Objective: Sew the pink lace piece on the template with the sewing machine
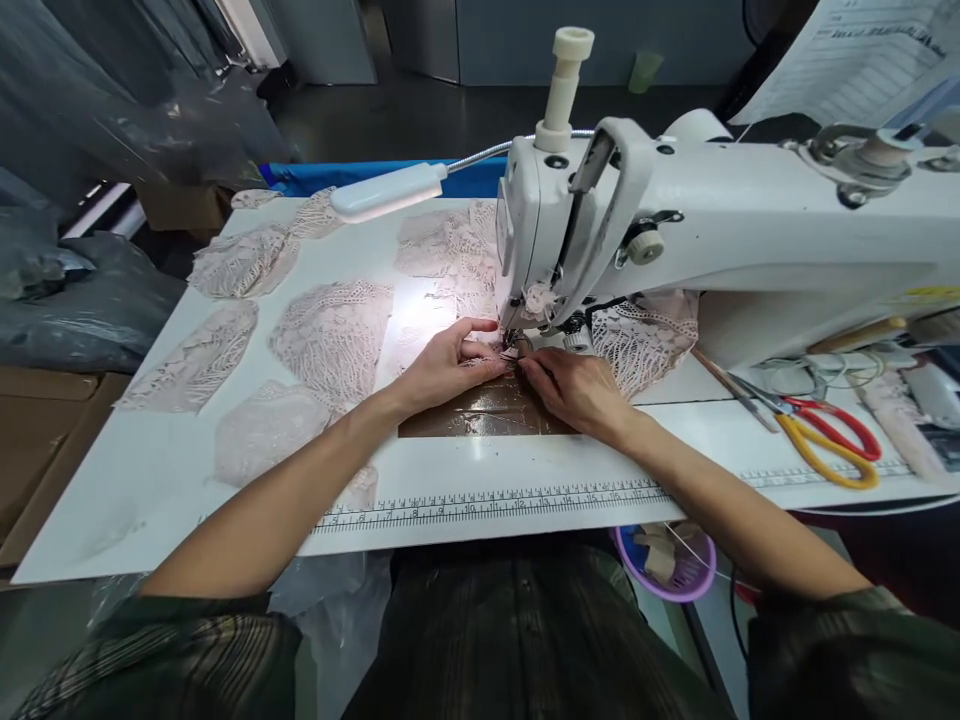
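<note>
A white sewing machine (697, 220) stands on the table, and both my hands work at its needle area. My left hand (454, 365) lies just left of the presser foot, fingers closed on the edge of a pale pink lace piece (472, 285). On the foot's other side my right hand (574, 385) pinches the fabric's edge near the needle, though its fingertips partly hide what they hold. Another lace piece (645, 340) spreads out beneath the machine arm. Under my fingers is a brown taped plate (480, 412). The machine's lamp (390, 192) lights the spot.
Several lace pieces (330, 335) lie across the left of the white table (442, 465). Red and yellow-handled scissors (825, 440) rest at the right, near a printed ruler (517, 500). A purple basket (675, 580) hangs below the front edge. Plastic-wrapped bundles (82, 300) stand left.
</note>
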Available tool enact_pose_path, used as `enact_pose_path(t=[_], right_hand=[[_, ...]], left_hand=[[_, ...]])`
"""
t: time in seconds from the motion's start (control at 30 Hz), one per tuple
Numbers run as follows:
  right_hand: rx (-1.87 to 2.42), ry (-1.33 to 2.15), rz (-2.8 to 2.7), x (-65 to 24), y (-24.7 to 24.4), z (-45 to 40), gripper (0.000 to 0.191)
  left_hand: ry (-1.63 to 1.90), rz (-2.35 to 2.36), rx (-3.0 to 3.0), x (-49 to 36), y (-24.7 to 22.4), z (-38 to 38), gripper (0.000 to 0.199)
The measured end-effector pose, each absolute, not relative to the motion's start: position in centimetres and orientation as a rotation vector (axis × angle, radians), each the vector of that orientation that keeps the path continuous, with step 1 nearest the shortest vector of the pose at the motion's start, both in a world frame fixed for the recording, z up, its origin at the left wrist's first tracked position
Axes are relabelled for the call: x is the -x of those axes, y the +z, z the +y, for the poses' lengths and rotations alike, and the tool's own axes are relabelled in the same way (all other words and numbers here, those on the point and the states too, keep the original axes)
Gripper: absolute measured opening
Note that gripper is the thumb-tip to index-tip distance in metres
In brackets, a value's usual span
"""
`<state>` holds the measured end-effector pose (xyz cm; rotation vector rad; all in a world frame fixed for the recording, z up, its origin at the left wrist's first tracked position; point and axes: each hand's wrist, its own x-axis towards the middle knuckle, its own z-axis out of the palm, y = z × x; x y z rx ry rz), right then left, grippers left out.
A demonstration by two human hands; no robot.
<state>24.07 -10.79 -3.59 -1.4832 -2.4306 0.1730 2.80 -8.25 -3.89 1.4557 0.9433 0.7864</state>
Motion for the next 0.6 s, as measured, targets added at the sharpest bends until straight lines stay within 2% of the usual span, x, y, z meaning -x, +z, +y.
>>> enact_pose_path(t=[0.23, 0.6], right_hand=[[1.461, 0.097, -2.482, -23.8, -3.9, -10.6, 0.059], [1.543, 0.080, -2.467, -22.9, -4.2, -10.2, 0.061]], left_hand=[[0.780, 0.977, -1.381, -2.9, -3.6, -8.2, 0.052], [0.809, 1.004, -1.338, -3.2, -3.4, -8.3, 0.053]])
